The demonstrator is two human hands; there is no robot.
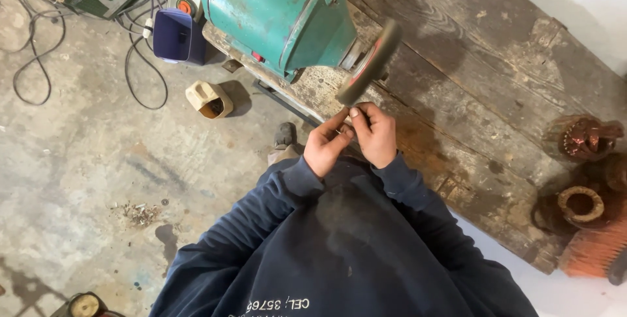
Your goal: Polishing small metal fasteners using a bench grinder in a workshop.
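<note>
Both my hands are pinched together just below the edge of a dark grinding wheel (371,62). My left hand (324,145) and my right hand (375,135) hold a small thin metal piece (346,123) between their fingertips, with its tip close to the wheel's rim. The piece is mostly hidden by my fingers, and I cannot tell whether it touches the wheel. The wheel sits on the shaft of a worn green bench grinder (274,10), which stands on a rough wooden bench (483,68). Dark blue sleeves cover both arms.
Rusty round parts (586,137) (580,204) and an orange brush (595,251) lie at the bench's right end. On the concrete floor at the left are a blue tub (172,34), a beige container (209,99), loose cables (39,49) and metal shavings (138,213).
</note>
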